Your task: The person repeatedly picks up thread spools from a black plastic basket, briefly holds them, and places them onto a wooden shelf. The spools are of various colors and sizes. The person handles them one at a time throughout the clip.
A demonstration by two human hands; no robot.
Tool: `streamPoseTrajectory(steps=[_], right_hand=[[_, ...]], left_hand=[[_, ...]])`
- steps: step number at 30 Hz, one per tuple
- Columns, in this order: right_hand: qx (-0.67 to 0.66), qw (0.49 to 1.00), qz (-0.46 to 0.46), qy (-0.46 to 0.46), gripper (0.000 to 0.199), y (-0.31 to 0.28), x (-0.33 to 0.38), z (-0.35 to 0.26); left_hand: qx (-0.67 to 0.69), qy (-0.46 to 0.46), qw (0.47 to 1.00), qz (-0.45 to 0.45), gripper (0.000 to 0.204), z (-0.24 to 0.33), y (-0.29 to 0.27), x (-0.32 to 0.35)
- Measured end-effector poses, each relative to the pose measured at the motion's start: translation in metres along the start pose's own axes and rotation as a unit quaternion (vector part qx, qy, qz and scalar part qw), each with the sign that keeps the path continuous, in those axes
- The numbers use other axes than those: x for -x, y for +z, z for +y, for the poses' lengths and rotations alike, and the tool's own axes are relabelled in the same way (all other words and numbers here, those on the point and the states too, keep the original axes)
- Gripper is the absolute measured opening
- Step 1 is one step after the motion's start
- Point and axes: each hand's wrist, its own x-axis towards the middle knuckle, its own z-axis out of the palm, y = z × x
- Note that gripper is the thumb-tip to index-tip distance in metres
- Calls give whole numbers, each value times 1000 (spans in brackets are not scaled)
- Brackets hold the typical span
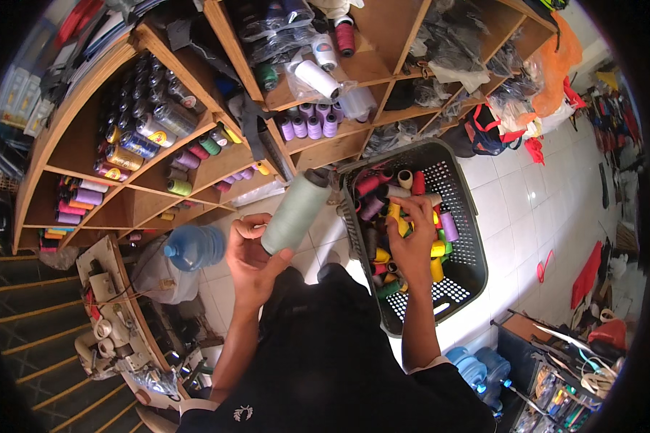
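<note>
My left hand (253, 254) is closed around the lower end of a large pale grey-green thread spool (296, 211), which tilts up to the right. Over the dark plastic basket (477, 249), my right hand (414, 234) has its fingers curved and apart. Below its thumb and forefinger lies a yellow thread spool (394, 210); whether they touch is hard to make out. Several other spools fill the basket, among them a purple spool (449, 226) at its right side and a red spool (368, 183) at the far left. My right hand hides part of the pile.
Wooden shelves (249, 184) with many coloured spools stand ahead and to the left. A blue water jug (195, 248) is left of my left hand. More blue jugs (480, 372) stand at the lower right, and a sewing machine (105, 328) at the lower left.
</note>
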Motion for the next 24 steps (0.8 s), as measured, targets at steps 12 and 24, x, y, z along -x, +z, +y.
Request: streamPoseTrajectory(steps=[12,24], right_hand=[[-112,971,-10,-213,25,2,-25,-85],[-185,974,-8,-133,5,16,-21,-53]], left_hand=[[-14,-7,998,-58,44,2,16,4],[-102,54,993,-27,46,-2,15,6]])
